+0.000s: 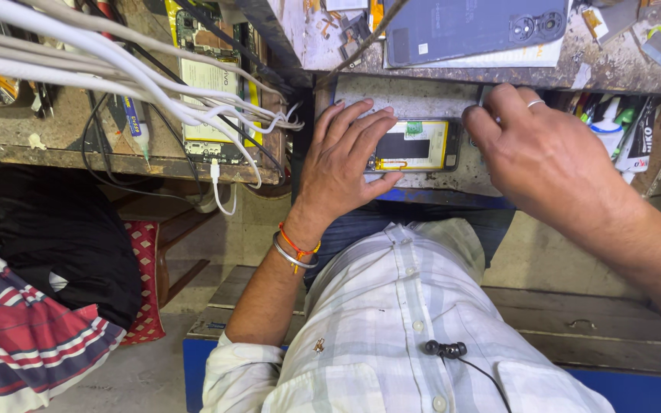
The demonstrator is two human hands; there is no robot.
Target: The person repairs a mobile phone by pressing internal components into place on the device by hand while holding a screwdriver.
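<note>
Worn workbench (437, 183) seen from above; at far left, white cables (116, 61) run over a second opened phone (212, 92) on a side shelf. Left hand (342, 164) lies flat, fingers spread, pressing the opened phone (415, 145) with its yellow-edged battery against the bench. Right hand (545, 157), fingers curled together, touches that phone's right end; a dark blue phone back cover (476, 27) lies above.

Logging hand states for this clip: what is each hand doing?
Left hand: open, flat on the opened phone.
Right hand: fingers curled at phone's edge; grip cannot be told.
</note>
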